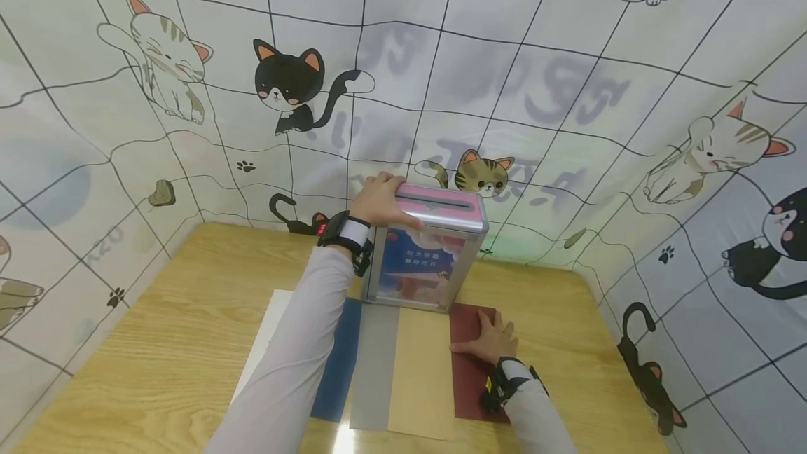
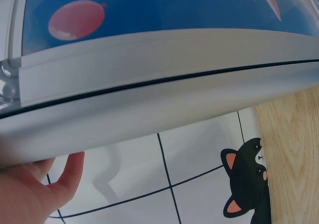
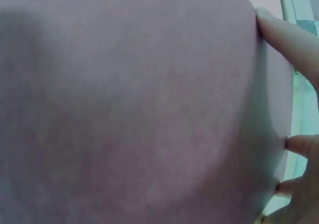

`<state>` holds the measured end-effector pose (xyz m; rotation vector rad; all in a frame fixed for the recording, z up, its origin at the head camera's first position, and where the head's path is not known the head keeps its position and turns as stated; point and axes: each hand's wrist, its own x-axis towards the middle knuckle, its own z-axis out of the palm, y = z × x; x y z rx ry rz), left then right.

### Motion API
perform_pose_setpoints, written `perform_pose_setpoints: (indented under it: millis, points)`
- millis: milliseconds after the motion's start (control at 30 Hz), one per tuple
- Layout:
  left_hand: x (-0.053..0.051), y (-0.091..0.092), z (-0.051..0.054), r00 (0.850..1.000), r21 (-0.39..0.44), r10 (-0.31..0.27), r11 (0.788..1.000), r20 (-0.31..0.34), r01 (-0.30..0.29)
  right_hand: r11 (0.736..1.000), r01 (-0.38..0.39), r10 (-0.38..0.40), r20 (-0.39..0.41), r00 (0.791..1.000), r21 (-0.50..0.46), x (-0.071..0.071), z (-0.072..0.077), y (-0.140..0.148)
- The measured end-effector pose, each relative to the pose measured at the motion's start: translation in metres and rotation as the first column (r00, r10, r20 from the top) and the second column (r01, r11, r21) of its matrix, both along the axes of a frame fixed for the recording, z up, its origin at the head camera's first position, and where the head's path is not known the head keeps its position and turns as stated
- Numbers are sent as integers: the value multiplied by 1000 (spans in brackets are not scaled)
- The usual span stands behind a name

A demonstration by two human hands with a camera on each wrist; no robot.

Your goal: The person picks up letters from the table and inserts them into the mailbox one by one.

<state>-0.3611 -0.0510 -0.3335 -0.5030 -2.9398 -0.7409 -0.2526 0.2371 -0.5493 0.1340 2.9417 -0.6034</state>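
A pink-topped clear box [image 1: 422, 265] with a slot in its lid and a blue printed front stands upright against the back wall. My left hand [image 1: 378, 200] grips its upper left end, thumb along the front edge. In the left wrist view that hand [image 2: 42, 189] shows at the bottom left, beyond the silver frame [image 2: 159, 102]. My right hand [image 1: 492, 338] rests on a dark red paper piece [image 1: 463, 384], fingers spread. Close up, the fingertips touch the red paper [image 3: 149, 104] near its edges. Grey [image 1: 375, 370] and beige [image 1: 421, 377] pieces lie beside it.
Under the left forearm lie a blue paper piece [image 1: 334, 384] and a white one [image 1: 265, 328], both partly hidden. Everything lies on a wood-grain table [image 1: 145, 342]. A cat-print cloth [image 1: 403, 76] rises behind it and along both sides.
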Motion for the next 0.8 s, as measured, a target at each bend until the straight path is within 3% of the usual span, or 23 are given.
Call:
perform_pose_setpoints:
  millis: [267, 567, 800]
  points:
    - [-1, 0, 2, 1000, -9, -3, 1000, 15, 3, 1000, -9, 8, 29, 1000, 10, 1, 11, -1]
    - [2, -1, 7, 1000, -15, -4, 1000, 20, 4, 995, 100, -100, 4, 995, -16, 0, 15, -2]
    - [1, -1, 4, 1000, -16, -5, 1000, 16, 5, 994, 104, -104, 1, 995, 17, 0, 15, -2]
